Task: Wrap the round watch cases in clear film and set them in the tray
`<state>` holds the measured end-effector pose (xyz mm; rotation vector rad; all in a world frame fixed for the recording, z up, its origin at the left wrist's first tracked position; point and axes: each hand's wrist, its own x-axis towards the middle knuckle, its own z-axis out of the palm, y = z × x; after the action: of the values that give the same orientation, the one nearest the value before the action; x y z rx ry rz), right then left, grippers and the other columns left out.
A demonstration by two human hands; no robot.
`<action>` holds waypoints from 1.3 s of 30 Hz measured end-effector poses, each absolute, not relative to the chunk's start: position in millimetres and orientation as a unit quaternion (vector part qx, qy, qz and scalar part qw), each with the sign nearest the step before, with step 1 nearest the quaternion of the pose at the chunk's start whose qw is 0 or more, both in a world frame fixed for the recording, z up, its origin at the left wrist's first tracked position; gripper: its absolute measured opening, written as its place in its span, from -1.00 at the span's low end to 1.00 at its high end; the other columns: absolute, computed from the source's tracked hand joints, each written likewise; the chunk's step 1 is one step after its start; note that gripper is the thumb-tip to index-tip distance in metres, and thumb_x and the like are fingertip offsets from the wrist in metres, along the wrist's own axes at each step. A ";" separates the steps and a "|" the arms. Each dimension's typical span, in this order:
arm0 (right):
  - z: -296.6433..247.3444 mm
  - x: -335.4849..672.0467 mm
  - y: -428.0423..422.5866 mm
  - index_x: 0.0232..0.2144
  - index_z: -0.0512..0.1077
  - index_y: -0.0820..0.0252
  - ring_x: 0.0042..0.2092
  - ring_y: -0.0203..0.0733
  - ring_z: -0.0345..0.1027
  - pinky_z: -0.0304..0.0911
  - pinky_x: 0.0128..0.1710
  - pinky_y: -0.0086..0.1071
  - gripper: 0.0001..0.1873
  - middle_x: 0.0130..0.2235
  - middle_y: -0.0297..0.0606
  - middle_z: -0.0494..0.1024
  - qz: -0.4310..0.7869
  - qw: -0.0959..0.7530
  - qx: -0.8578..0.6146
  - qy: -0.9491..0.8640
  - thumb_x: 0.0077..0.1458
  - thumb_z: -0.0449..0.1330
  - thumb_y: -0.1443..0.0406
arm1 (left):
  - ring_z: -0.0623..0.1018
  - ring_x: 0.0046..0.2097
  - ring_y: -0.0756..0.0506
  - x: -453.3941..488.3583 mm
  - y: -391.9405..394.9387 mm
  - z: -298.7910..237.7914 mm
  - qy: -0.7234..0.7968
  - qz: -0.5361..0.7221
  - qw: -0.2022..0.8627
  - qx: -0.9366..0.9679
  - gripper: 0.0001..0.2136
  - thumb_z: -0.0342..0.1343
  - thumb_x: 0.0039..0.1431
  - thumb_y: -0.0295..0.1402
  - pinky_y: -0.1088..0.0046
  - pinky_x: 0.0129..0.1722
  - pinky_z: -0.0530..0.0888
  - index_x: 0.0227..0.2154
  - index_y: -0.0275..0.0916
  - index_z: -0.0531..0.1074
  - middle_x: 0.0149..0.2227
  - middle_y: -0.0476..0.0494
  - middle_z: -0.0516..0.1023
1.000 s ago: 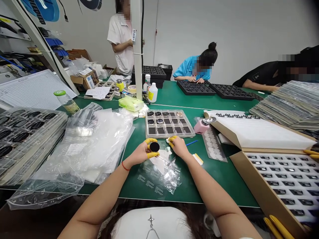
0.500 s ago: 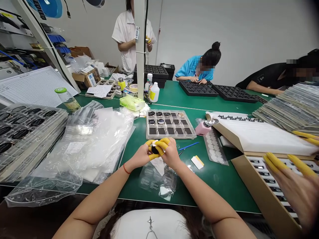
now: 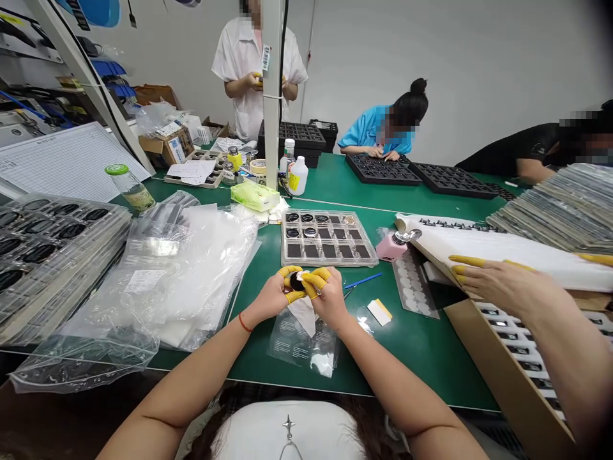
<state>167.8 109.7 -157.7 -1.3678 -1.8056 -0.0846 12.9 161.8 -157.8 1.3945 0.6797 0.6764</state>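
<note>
My left hand point(image 3: 271, 298), its fingertips in yellow finger cots, grips a black round disc point(image 3: 297, 282) by its edge. My right hand point(image 3: 328, 298), also in yellow cots, presses a small white wipe point(image 3: 302, 276) against the disc and hides much of its face. Below my hands lie a white sheet point(image 3: 302, 316) and a transparent printed plastic bag point(image 3: 292, 345). A co-worker's hand point(image 3: 502, 284), in yellow cots, reaches in from the right over a white foam sheet point(image 3: 498, 246).
A plastic tray of dark square and round pieces point(image 3: 329, 255) stands ahead on the green mat point(image 3: 421, 338). Nearby are a pink dispenser bottle point(image 3: 393, 248), a blue-handled tool point(image 3: 363, 280) and a cardboard box of dark pieces point(image 3: 522, 351). Plastic bags point(image 3: 191, 268) and stacked trays point(image 3: 57, 255) fill the left.
My right hand has moved from beside the disc onto it, with the white wipe. The co-worker's hand has moved from the lower right, up and left over the foam sheet.
</note>
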 end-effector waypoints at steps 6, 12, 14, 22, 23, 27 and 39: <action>-165.8 155.8 101.4 -0.29 0.52 -0.01 -0.22 -0.14 0.21 0.08 -0.17 -0.20 -0.79 -0.34 -0.27 0.49 -0.027 0.399 -0.510 -0.761 0.16 0.07 0.30 | 0.52 -0.28 -0.06 10.3 164.5 -161.3 0.291 0.293 0.614 0.673 -0.57 0.24 -0.06 -0.40 0.46 -0.31 0.44 -0.08 -0.24 0.31 -0.21 -0.12 0.51; -159.0 177.2 123.8 -0.27 0.50 0.04 -0.21 -0.13 0.25 0.08 -0.14 -0.20 -0.80 -0.34 -0.26 0.48 0.010 0.399 -0.613 -0.682 0.18 0.06 0.26 | 0.56 -0.30 -0.10 15.0 163.1 -163.2 0.316 0.298 0.659 0.614 -0.48 0.30 -0.10 -0.32 0.37 -0.28 0.49 -0.05 -0.23 0.26 -0.32 -0.08 0.52; -156.6 190.0 124.8 -0.24 0.50 0.03 -0.15 -0.10 0.26 0.09 -0.12 -0.20 -0.79 -0.29 -0.24 0.50 0.024 0.403 -0.643 -0.651 0.19 0.05 0.24 | 0.58 -0.27 -0.11 15.0 164.6 -162.6 0.324 0.320 0.665 0.592 -0.47 0.32 -0.12 -0.32 0.30 -0.20 0.50 -0.06 -0.23 0.26 -0.30 -0.08 0.52; -149.7 206.2 108.0 -0.21 0.46 0.08 -0.07 -0.08 0.32 0.22 -0.07 -0.16 -0.80 -0.17 -0.22 0.52 0.154 0.410 -0.632 -0.640 0.14 0.09 0.24 | 0.46 0.08 -0.19 12.7 167.3 -158.5 0.277 0.407 0.668 0.559 -0.53 0.23 0.00 -0.35 0.21 0.01 0.45 -0.05 -0.16 0.16 -0.06 -0.16 0.48; -147.8 204.4 106.7 -0.23 0.46 0.08 -0.07 -0.09 0.32 0.24 -0.07 -0.17 -0.82 -0.17 -0.22 0.52 0.170 0.413 -0.622 -0.643 0.13 0.10 0.23 | 0.43 0.11 -0.20 12.7 167.1 -158.9 0.275 0.411 0.665 0.560 -0.54 0.22 0.01 -0.35 0.21 0.02 0.45 -0.05 -0.16 0.16 -0.04 -0.17 0.47; -139.3 197.4 103.6 -0.26 0.47 0.08 -0.12 -0.11 0.34 0.27 -0.09 -0.18 -0.84 -0.20 -0.23 0.53 0.159 0.416 -0.595 -0.669 0.14 0.11 0.24 | 0.54 -0.04 -0.17 13.2 166.0 -160.2 0.310 0.375 0.667 0.564 -0.48 0.27 -0.04 -0.32 0.20 -0.02 0.47 -0.03 -0.17 0.17 -0.14 -0.13 0.52; -151.1 180.1 94.6 0.00 0.37 0.08 0.25 -0.09 0.05 -0.13 0.21 0.05 -0.62 -0.21 -0.24 0.59 -0.035 0.290 -0.443 -0.848 0.17 -0.01 0.41 | 0.59 -0.28 -0.07 12.9 166.4 -158.5 0.330 0.349 0.672 0.564 -0.46 0.31 -0.10 -0.31 0.41 -0.23 0.50 -0.06 -0.22 0.22 -0.27 -0.08 0.55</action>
<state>180.1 94.6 -151.1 -1.1807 -2.2613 -0.0932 12.9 166.4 -158.5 1.2695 0.7439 0.7865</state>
